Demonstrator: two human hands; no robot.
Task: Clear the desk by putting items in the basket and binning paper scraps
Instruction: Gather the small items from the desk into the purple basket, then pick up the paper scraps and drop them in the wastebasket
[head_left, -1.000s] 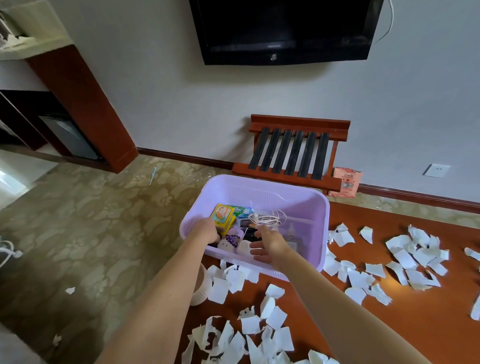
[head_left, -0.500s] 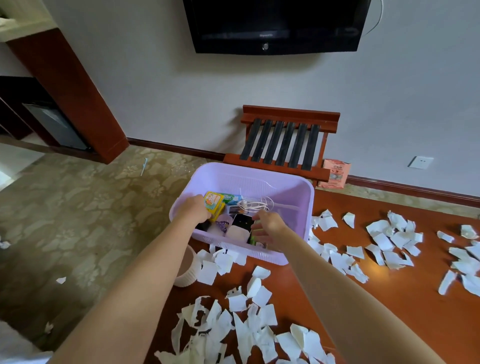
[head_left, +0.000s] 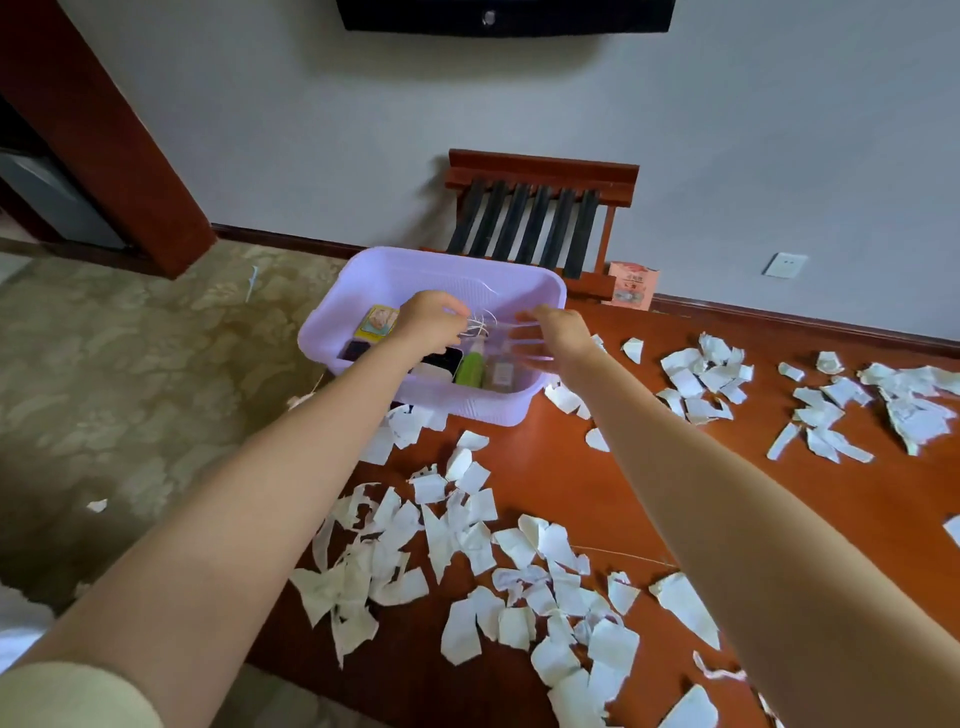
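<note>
Both hands are over the lilac basket (head_left: 363, 283), which stands at the far left corner of the red-brown bench (head_left: 649, 493). The left hand (head_left: 431, 322) has its fingers (head_left: 457, 318) curled narrow around a thin white cord (head_left: 480, 326); the loops of the cord hang just past the fingertips, toward the right hand. The right hand (head_left: 563, 332) is blurred, its fingers (head_left: 527, 315) point toward the left hand and seem to pinch something clear or thin, but what exactly they hold one cannot tell. Below the fingers, inside the basket, lie a green bottle (head_left: 471, 368), a small clear bottle (head_left: 501, 373), a black and white flat thing (head_left: 440, 364) and, left of the left hand, a yellow packet (head_left: 378, 322). Many torn white paper scraps (head_left: 467, 545) cover the bench nearer to the person than the fingers and also far to the right of them. A few scraps lie on the carpet (head_left: 130, 364).
</note>
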